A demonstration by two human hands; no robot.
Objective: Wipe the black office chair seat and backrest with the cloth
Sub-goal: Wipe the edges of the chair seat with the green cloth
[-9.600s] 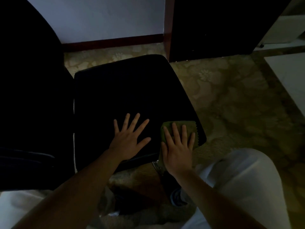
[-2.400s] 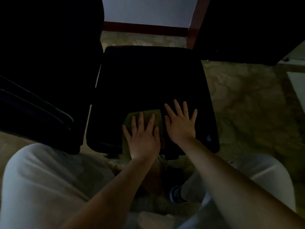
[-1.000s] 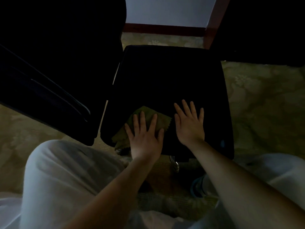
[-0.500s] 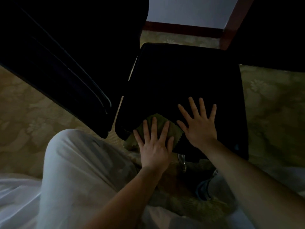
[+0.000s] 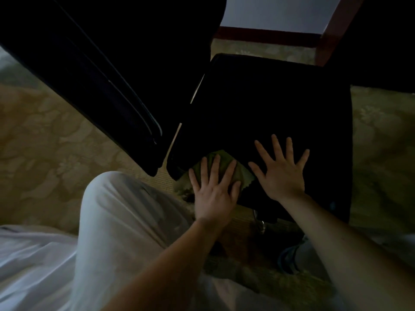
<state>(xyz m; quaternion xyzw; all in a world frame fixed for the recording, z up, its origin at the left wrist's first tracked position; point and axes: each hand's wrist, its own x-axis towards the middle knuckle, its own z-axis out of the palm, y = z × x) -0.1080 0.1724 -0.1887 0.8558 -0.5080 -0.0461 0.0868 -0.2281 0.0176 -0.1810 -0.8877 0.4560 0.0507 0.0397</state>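
The left hand (image 5: 213, 194), grip apart and flat, has slid the green square cloth (image 5: 224, 157) to the near-left corner of the black padded chair seat (image 5: 269, 104), the right hand (image 5: 280, 173) likewise spread alongside; the black backrest (image 5: 112, 52) is judged outstanding.

Left hand (image 5: 213, 194) presses cloth (image 5: 221, 163) on seemingly black seat (image 5: 269, 104); right hand (image 5: 281, 173) flat.

Left hand (image 5: 213, 194) flat, fingers spread, right hand (image 5: 280, 173) flat beside it, fingers splayed

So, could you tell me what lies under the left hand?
The green cloth, which the left hand presses flat on the black seat. Its middle is hidden beneath the palm.
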